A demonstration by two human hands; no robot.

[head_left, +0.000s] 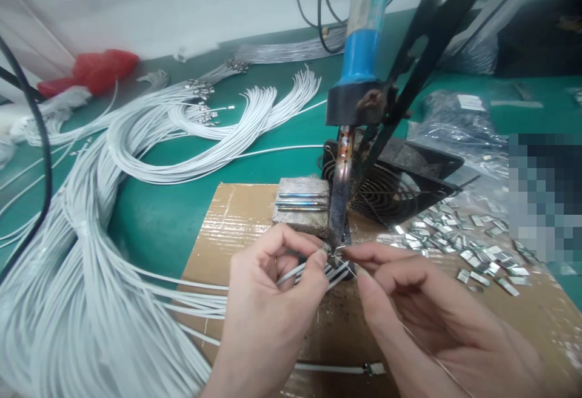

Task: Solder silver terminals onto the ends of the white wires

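My left hand (268,301) is closed on several thin white cables (339,275), whose ends stick out past the thumb. Pinched in my right hand (422,295) is a thin solder wire (431,354), its front end near the cable tips. A blue-handled soldering iron (367,40) is clamped upright, tip down, right by both sets of fingertips. A small metal piece seems to sit at my left fingertips, but it is too small to make out. Below my hands, one white cable (327,369) with a small connector lies on the cardboard (227,222).
Big bundles of white cables (86,240) cover the left side. Behind the iron stands a black fan (386,188), beside a grey block (301,204) with metal rods. Small metal connectors (486,252) lie scattered right, near plastic bags (459,122). A dark cable (43,143) hangs at left.
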